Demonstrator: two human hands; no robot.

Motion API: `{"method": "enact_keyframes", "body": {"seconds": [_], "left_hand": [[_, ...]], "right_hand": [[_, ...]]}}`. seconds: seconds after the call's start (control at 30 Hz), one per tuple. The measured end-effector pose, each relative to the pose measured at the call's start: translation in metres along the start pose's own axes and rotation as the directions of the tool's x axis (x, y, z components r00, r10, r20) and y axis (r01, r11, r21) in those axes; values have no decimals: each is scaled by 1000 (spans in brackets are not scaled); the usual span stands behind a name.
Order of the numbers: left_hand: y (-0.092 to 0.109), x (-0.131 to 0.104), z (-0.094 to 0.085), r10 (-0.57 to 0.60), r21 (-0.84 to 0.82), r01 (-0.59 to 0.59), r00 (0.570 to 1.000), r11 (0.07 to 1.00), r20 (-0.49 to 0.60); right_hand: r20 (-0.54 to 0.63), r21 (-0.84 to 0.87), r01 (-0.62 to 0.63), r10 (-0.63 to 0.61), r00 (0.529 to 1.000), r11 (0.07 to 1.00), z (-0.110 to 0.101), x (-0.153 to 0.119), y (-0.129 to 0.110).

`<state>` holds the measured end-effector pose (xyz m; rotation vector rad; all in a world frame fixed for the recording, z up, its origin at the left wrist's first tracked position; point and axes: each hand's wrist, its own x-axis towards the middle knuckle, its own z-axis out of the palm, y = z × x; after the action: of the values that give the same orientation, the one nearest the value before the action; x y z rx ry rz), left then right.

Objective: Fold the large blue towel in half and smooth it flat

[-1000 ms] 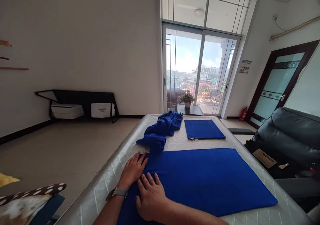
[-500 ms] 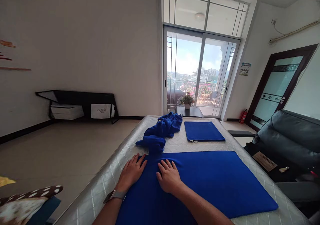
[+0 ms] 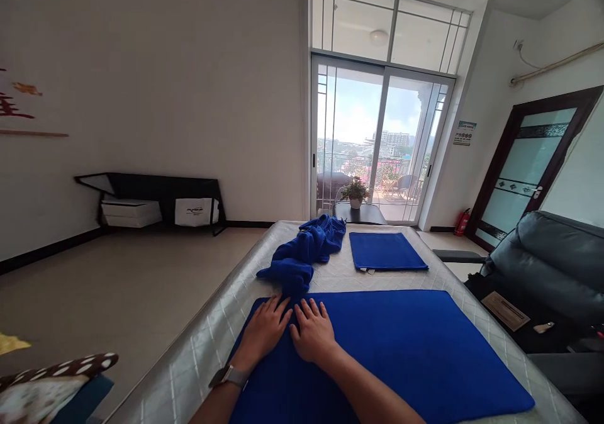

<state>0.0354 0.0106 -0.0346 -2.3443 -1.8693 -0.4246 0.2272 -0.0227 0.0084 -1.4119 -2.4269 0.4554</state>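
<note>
A large blue cloth lies spread out over the near part of a pale quilted mattress. My left hand rests flat near its far left corner, fingers stretched forward. Close beside it, my right hand lies palm down on the same cloth, fingers spread. Neither hand grips anything. Just past my fingertips is a crumpled heap of blue cloth. A smaller folded blue cloth lies flat to the right of that heap, with small white tags on its near edge.
To the right stands a dark leather armchair with a wooden board on it. A potted plant sits on a small table beyond the mattress. Against the left wall is a low black rack. Spotted fabric shows at lower left.
My left hand has slid right across the cloth, closer to my right hand. My right hand has shifted only slightly. The cloth by my hands looks smoother.
</note>
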Motion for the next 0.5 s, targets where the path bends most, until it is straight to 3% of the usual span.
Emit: {"method": "enact_keyframes", "body": {"seconds": [0.27,0.5], "left_hand": [[-9,-1,9,-37,-96,38,999,995,19],[-18,1,20,-55,-114,59,998,992,44]], "right_hand": [[-8,-13,-75,75,997,997,-9,-3,26],[-15,-135,-254,254,967,958,-47,-30,104]]}}
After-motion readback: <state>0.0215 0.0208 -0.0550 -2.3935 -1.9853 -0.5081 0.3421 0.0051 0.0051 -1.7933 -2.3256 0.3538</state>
